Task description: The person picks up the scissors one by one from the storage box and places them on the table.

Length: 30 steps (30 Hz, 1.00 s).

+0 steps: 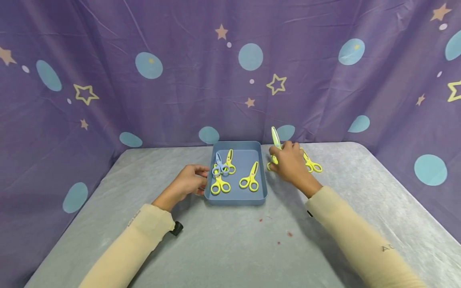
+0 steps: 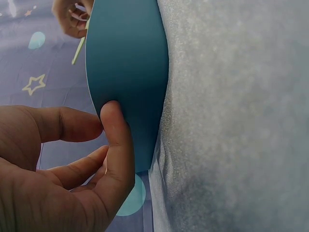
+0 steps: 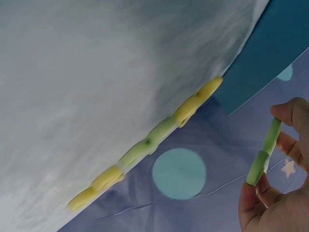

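In the head view, a blue-grey tray (image 1: 237, 202) stands at the middle of the table. Inside lie three yellow scissors (image 1: 253, 173), along with light blue scissors (image 1: 220, 165) resting over two of them. My left hand (image 1: 189, 181) is at the tray's left side; a fingertip touches the tray's outer wall (image 2: 140, 58) in the left wrist view. Right of the tray, my right hand (image 1: 289, 163) pinches green scissors (image 3: 259, 166) raised off the table, blades (image 1: 275, 137) pointing up and away. My palm hides part of them.
Beyond the right hand, more yellow scissors (image 1: 314, 166) lie on the grey-covered table (image 1: 230, 248). The right wrist view shows a row of yellow and green handles (image 3: 149, 140) along the surface. A purple patterned curtain (image 1: 194, 92) hangs behind the table.
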Available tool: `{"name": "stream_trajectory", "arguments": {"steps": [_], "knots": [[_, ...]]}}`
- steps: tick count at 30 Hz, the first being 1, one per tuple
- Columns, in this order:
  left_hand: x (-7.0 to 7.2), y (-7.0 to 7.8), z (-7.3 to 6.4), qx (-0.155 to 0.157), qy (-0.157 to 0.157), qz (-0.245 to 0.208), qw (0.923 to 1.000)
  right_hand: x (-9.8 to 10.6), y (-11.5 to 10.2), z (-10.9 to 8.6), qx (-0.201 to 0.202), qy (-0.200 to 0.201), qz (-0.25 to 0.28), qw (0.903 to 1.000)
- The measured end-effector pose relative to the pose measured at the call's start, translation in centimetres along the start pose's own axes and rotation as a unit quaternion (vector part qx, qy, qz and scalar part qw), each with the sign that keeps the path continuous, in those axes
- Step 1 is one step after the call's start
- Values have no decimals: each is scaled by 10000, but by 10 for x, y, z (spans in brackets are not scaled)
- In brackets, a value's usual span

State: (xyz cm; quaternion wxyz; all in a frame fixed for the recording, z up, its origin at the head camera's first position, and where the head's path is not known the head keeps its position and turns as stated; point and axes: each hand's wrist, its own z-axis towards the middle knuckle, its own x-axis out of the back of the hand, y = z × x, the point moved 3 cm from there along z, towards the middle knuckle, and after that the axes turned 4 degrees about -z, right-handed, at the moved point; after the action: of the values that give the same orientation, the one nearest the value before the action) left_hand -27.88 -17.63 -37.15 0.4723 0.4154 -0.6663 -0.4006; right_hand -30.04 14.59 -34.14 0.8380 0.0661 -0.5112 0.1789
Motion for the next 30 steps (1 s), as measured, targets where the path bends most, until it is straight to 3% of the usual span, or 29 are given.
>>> {"name": "stream_trajectory", "arguments": {"steps": [30], "knots": [[0,1,0,-52,-46,40,10000,19,108,-29,-763,-997,-81,9921]]}}
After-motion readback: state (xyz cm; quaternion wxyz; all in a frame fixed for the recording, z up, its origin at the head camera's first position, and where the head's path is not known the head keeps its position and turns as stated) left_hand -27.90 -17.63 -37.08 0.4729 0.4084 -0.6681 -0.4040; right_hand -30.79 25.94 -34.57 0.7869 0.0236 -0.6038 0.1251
